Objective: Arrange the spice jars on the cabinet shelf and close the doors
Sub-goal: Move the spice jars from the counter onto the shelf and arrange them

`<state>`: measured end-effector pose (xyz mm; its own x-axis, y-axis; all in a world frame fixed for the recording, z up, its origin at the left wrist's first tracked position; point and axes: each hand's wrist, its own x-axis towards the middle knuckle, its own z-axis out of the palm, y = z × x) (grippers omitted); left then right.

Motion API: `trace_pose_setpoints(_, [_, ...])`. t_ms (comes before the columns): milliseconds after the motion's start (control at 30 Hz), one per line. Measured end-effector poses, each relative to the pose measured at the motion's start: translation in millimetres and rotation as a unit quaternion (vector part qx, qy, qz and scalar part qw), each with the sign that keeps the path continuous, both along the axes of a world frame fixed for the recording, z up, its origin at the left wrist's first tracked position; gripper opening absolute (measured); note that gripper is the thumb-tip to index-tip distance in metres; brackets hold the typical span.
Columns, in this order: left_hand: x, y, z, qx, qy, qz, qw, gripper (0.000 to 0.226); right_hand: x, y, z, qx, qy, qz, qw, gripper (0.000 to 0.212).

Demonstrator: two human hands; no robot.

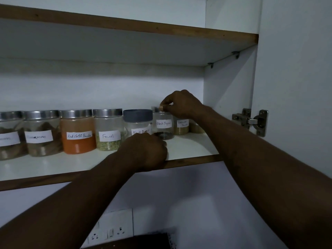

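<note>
- The cabinet shelf (pixel 188 150) carries a single row of spice jars along its back half. A second shelf (pixel 125 26) sits above it. The arranging step looks to be in hand, with the right end of the row being settled.
- One door (pixel 296 87) stands open at the right on one visible hinge (pixel 249 121), so the closing step is not yet done.
- Two bare arms reach up from below. The right hand (pixel 181 104) pinches the lid of the small Black Pepper jar (pixel 163 130) from above. The left hand (pixel 145 150) is curled at the shelf's front edge, in front of the grey-lidded jar (pixel 137 121) — whether it grips that jar cannot be told.
- Seven jars can be counted with confidence, and a possible eighth lies half hidden behind the right forearm. From the left:
  - a cut-off jar (pixel 9 139)
  - the cinnamon jar (pixel 42 135)
  - the red chilli jar (pixel 78 133)
  - the fennel jar (pixel 107 130)
  - the grey-lidded jar
  - the small Black Pepper jar
  - a coriander jar (pixel 182 126)
- Five lids are clearly metal and one is grey. Two labels read Black Pepper.
- The small jar stands just behind and to the right of the grey-lidded one. The next move probably calls for sliding it forward into line without knocking its neighbours — then letting go of the lid.
</note>
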<state>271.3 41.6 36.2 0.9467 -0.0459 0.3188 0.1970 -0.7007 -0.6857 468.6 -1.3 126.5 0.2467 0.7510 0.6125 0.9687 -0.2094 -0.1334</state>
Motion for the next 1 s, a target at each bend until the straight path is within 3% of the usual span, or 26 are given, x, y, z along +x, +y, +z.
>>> trace_pose_setpoints(233, [0,-2,0,0.013,0.024,0.020,0.999,0.041,-7,28,1,-0.012,-0.021,-0.052,0.998,0.023])
trace_pose_setpoints(500, [0,0,-6,0.029,-0.014,0.011,0.999,0.038,-17,45,-3,-0.029,-0.058,-0.117,0.991,0.023])
trace_pose_setpoints(533, [0,0,-6,0.013,-0.028,0.022,0.999,0.038,-18,45,-3,-0.033,-0.061,-0.121,0.990,0.023])
trace_pose_setpoints(600, [0,-3,-5,-0.109,-0.116,0.051,0.986,0.039,-19,41,-5,-0.033,-0.055,-0.119,0.991,0.029])
trace_pose_setpoints(700, [-11,-5,-7,-0.289,-0.213,0.019,0.933,0.038,-21,30,-8,0.020,-0.012,-0.083,0.996,0.048])
trace_pose_setpoints(833, [-47,13,-6,-0.378,-0.225,-0.016,0.898,0.032,-38,16,-2,0.144,0.024,0.029,0.989,0.032])
trace_pose_setpoints(933, [-71,31,-6,-0.384,-0.224,0.003,0.896,0.033,-57,5,2,0.140,0.049,0.099,0.984,0.042])
trace_pose_setpoints(1000, [-88,38,-6,-0.390,-0.212,0.005,0.896,0.035,-68,0,0,0.089,0.015,0.097,0.991,0.049])
